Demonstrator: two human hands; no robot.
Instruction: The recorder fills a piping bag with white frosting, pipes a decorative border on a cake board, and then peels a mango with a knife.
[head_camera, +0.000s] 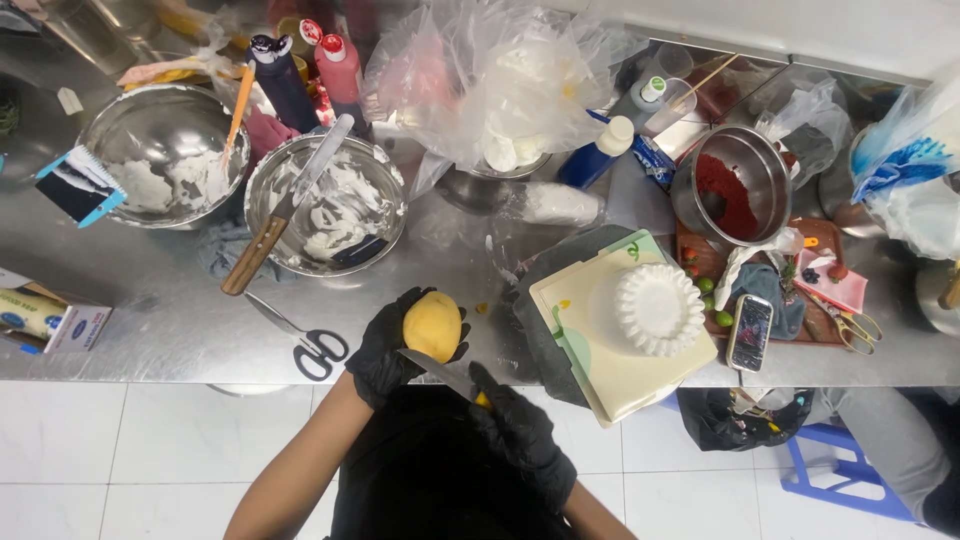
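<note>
My left hand (385, 350), in a black glove, grips a round yellow fruit (432, 325) just over the front edge of the steel counter (170, 310). My right hand (520, 435), also black-gloved, holds a small knife (440, 370) by its yellow handle. The blade points left and its tip meets the underside of the fruit.
Two steel bowls (385, 190) with white cream stand at the left, a spatula resting across the nearer one. Scissors (300, 340) lie beside my left hand. To the right are a board with white paper cups (658, 308), a phone (750, 332) and a pot of red powder (730, 190).
</note>
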